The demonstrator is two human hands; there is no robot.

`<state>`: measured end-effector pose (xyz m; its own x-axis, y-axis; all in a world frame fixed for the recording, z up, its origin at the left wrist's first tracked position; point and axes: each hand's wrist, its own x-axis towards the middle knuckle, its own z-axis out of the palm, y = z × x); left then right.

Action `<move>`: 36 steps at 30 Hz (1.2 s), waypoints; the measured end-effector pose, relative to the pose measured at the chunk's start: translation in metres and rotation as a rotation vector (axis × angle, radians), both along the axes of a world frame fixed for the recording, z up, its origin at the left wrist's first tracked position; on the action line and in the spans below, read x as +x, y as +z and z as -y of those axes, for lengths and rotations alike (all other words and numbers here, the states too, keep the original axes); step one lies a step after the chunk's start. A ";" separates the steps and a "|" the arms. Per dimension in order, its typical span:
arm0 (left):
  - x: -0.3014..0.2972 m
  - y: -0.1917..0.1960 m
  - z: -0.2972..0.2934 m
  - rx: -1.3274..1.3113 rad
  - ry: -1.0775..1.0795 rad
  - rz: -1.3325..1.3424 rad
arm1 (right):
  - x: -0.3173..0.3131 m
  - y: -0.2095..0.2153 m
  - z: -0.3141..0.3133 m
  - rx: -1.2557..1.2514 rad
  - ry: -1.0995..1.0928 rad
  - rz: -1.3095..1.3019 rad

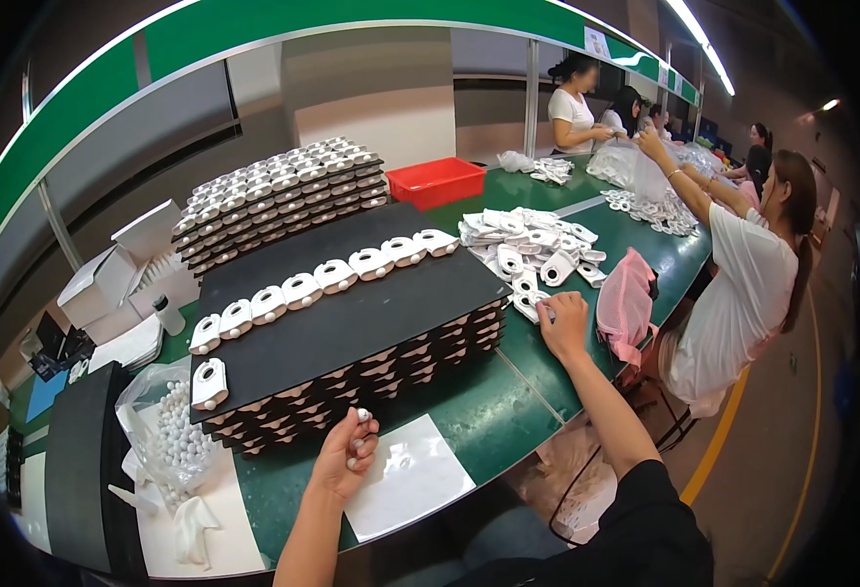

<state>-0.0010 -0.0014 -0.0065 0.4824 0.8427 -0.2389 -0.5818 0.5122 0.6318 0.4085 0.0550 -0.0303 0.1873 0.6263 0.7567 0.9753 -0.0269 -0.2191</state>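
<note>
My left hand is closed around a few small white balls, one of them held up at the fingertips, just in front of the stacked black boards. My right hand reaches to the near edge of a heap of white flat plastic pieces, its fingers pinched on one white piece with a dark round hole. On the top black board lies a row of such pieces, each with a white ball at its edge. One more piece sits alone at the board's near left corner.
A clear bag of white balls and a small nozzle lie at left. Behind stand more loaded boards and a red bin. A pink mesh bag is right of my hand; a co-worker sits beyond it.
</note>
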 end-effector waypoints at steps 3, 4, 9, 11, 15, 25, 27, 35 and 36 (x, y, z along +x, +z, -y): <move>0.000 0.001 0.000 -0.008 0.000 0.003 | -0.003 0.004 0.005 0.037 -0.028 -0.130; 0.001 0.001 0.000 -0.003 -0.001 0.001 | 0.000 0.002 0.004 0.038 -0.031 -0.130; 0.001 0.004 0.001 -0.020 0.005 -0.028 | 0.008 -0.010 -0.002 -0.107 -0.189 -0.299; 0.000 0.004 0.002 -0.005 0.036 -0.031 | 0.002 -0.003 0.001 -0.122 -0.176 -0.374; 0.004 0.008 0.005 0.011 0.030 -0.039 | 0.014 -0.011 0.002 0.018 -0.122 -0.428; 0.004 0.008 0.004 0.013 0.062 -0.065 | -0.001 -0.006 0.014 0.318 0.188 -0.774; 0.003 0.008 0.004 0.019 0.053 -0.061 | -0.014 -0.006 0.018 0.309 0.489 -1.009; 0.002 0.003 0.003 0.023 0.022 -0.047 | -0.010 -0.025 0.002 0.152 0.478 -0.840; 0.002 0.003 0.003 0.023 0.021 -0.049 | -0.006 -0.026 0.001 0.152 0.477 -0.842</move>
